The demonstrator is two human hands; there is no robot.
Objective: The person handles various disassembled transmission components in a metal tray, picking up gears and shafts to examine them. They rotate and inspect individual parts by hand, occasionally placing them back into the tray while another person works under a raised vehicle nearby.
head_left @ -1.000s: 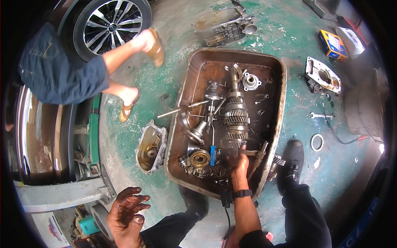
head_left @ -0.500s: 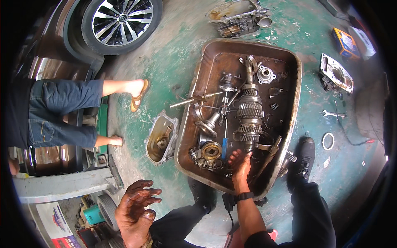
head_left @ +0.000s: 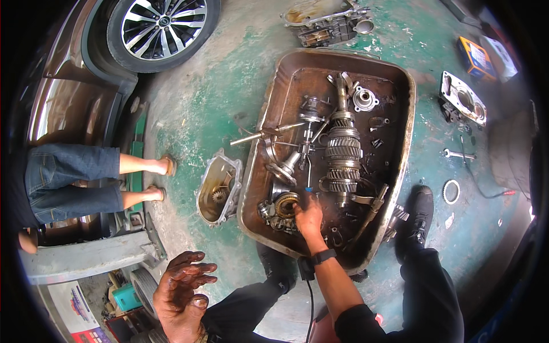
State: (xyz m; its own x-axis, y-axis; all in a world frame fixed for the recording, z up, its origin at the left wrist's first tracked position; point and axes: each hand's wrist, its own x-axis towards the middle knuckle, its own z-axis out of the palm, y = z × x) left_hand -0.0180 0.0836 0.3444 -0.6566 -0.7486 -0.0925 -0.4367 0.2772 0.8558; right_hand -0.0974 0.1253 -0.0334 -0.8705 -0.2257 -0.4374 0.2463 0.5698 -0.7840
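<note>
My right hand (head_left: pixel 309 217) reaches into a rusty brown metal tray (head_left: pixel 409 134). Its fingers close on the right edge of a brass-coloured gear ring (head_left: pixel 286 204) at the tray's near left. Part of a blue-handled screwdriver (head_left: pixel 309 189) shows just beyond the knuckles, the rest hidden under the hand. To the right of it lies a long gear shaft (head_left: pixel 343 151) with several gears. A thinner shaft with a round flange (head_left: pixel 283 172) rests left of that. My left hand (head_left: pixel 184 288), dark with oil, hangs outside the tray with fingers apart, holding nothing.
Left of the tray lies an open metal housing (head_left: pixel 218 188). A larger casing (head_left: pixel 326 23) sits beyond it. On the right are a metal plate (head_left: pixel 464 98), a wrench (head_left: pixel 459 155) and a ring (head_left: pixel 451 192). Another person's legs (head_left: pixel 74 174) stand beside the car at left.
My right hand has moved left from the gear shaft's near end to the brass-coloured ring, covering most of the screwdriver handle. My left hand stays raised. The other person's feet have shifted closer together.
</note>
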